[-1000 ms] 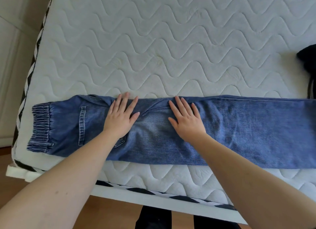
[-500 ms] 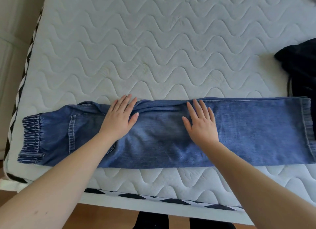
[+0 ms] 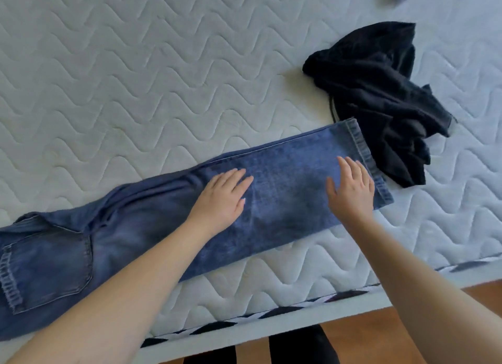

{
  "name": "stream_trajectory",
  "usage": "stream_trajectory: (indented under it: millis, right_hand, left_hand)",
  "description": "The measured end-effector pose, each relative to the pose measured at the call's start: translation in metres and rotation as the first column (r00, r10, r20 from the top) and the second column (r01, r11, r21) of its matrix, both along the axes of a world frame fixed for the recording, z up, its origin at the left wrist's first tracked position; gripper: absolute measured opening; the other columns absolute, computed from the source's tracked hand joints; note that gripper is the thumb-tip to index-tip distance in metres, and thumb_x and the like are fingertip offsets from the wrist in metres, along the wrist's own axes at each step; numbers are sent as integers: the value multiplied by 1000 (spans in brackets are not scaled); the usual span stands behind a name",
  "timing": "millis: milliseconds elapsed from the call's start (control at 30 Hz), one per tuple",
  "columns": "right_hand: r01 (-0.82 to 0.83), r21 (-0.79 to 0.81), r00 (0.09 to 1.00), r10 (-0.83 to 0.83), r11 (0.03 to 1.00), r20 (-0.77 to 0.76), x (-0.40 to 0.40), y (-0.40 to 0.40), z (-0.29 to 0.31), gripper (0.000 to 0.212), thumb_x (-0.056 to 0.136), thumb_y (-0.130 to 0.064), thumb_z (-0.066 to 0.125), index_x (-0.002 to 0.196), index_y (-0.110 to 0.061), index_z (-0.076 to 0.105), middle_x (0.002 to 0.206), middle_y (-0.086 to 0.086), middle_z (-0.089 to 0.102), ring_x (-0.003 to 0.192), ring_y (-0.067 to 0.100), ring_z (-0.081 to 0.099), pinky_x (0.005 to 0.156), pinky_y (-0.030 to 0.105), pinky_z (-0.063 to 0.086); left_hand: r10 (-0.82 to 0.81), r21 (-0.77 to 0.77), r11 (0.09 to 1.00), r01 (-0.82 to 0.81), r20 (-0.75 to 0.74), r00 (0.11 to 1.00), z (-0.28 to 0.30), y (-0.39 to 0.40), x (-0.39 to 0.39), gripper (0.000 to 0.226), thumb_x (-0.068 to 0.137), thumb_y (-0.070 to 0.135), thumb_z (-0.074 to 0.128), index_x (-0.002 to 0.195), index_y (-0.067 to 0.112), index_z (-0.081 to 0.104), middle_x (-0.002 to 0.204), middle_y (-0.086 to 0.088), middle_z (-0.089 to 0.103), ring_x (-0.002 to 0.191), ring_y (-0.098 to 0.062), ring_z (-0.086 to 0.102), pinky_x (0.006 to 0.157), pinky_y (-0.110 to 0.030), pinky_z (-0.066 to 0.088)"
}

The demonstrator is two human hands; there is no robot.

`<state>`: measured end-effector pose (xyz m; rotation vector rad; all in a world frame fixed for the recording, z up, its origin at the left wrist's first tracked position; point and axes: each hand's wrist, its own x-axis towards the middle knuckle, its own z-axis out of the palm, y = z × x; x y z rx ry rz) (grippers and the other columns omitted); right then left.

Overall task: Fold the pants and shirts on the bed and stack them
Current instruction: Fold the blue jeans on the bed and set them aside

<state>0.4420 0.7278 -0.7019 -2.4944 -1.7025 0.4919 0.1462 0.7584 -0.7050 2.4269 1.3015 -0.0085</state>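
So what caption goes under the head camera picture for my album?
Two flat hands, left hand and right hand, smoothing blue denim jeans on a white quilted mattress.

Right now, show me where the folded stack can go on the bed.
Best room: bare mattress beyond the jeans, left of the black garment. A narrow strip runs along the near edge. It is crowded at the jeans' hem, where the black garment touches it, by the right hand.

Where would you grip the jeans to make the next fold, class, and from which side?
Grip the hem end of the jeans, coming from the right. The jeans lie flat, already halved lengthwise, and that end is free beside the right hand, so it can likely be carried over toward the waistband.
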Motion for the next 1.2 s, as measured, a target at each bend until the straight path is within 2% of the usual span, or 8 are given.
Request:
stream_trajectory:
  millis: [267,567,633,733,800,967,1067,1200]
  right_hand:
    - [325,-171,923,-352,930,-154,77,-10,-5,61,94,-31,54,145,-8,33,145,17,37,135,35,35,112,46,30]
    - [501,-223,775,-548,837,-315,92,-2,-8,63,86,-34,71,130,-6,35,131,17,43,113,34,51,91,39,42]
    - [558,-250,715,-611,792,-339,91,-2,-5,59,86,-38,70,124,-8,37,121,11,53,110,32,56,84,39,44]
    - [529,-237,812,-567,815,-137,83,-4,8,37,88,-48,62,106,-18,47,94,-2,59,96,27,59,84,40,42]
    - [496,-139,833,-515,857,-202,72,-7,17,24,89,-45,60,93,-23,51,83,-9,57,86,21,59,75,36,43]
    - [314,86,834,-232,946,-501,25,-10,48,15,89,-31,65,90,-24,52,112,-13,57,88,4,53,70,11,39]
    - [65,175,864,32,982,-502,-11,-8,67,22,89,-28,66,86,-30,45,146,-26,39,100,-13,48,70,5,36]
    - [-80,222,746,206,972,-634,-57,-6,80,20,90,-22,66,107,-22,56,138,-26,46,113,7,59,77,1,36]
  left_hand:
    - [-170,-148,981,124,-364,916,-20,-10,89,94,84,75,41,154,37,-8,164,0,-12,151,-24,-4,118,-56,8]
    - [-164,-108,986,129,-462,871,-39,-14,92,117,73,82,48,140,37,-37,161,-2,-26,150,-27,-12,116,-61,8]
    - [-162,-118,986,120,-468,869,-39,-14,94,118,73,82,49,142,37,-35,161,-1,-24,150,-27,-12,116,-61,8]
    - [-166,-179,979,93,-457,874,-36,-10,99,116,72,79,56,151,39,-19,162,-1,-20,150,-27,-11,115,-62,9]
    - [-163,-211,975,73,-448,879,-32,-7,101,114,71,77,59,152,40,-12,162,0,-18,150,-27,-10,115,-62,9]
    - [-91,-356,934,-15,-279,956,-16,8,102,85,80,68,58,151,40,21,163,6,1,150,-21,-2,117,-60,8]
    - [252,-612,768,-188,18,968,4,34,95,37,97,53,45,125,34,61,145,5,48,136,-17,41,114,-45,30]
    - [920,-978,176,-109,124,371,40,59,73,60,102,56,20,113,22,68,109,-3,73,101,-19,69,96,-43,50]
